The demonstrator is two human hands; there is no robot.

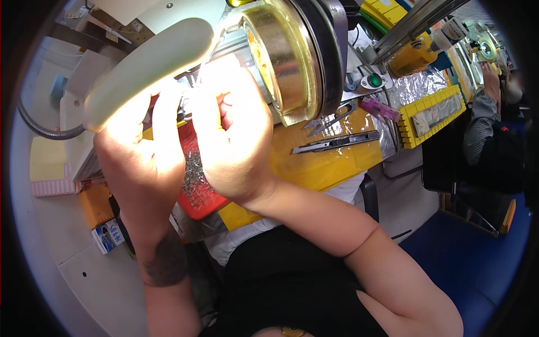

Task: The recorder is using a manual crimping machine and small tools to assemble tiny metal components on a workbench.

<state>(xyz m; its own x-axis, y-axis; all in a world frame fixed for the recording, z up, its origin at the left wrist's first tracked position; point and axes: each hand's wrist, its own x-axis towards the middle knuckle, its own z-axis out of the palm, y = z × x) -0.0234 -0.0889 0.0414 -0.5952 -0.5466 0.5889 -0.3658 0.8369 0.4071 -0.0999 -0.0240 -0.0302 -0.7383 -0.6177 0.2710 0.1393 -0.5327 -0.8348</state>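
Both hands are raised close together under the lamp, strongly overexposed by its light. The fingers of my left hand (140, 146) are bent and pressed together near a small dark metallic part (184, 104); whether they hold it, I cannot tell. Curled inward beside it, my right hand (241, 149) has its fingertips lost in glare, and what it pinches is hidden. Below and between the wrists lies a red tray (210, 206) with many tiny metal pieces (194, 178) in it.
A pale lamp shade (151, 70) hangs over my left hand. A gold-coloured wheel (286, 62) stands beyond my right hand. On the yellow mat (314, 164) lie a utility knife (337, 142) and scissors (334, 119). Right of them is a yellow tray (432, 117); farther off, another person's sleeve (479, 126).
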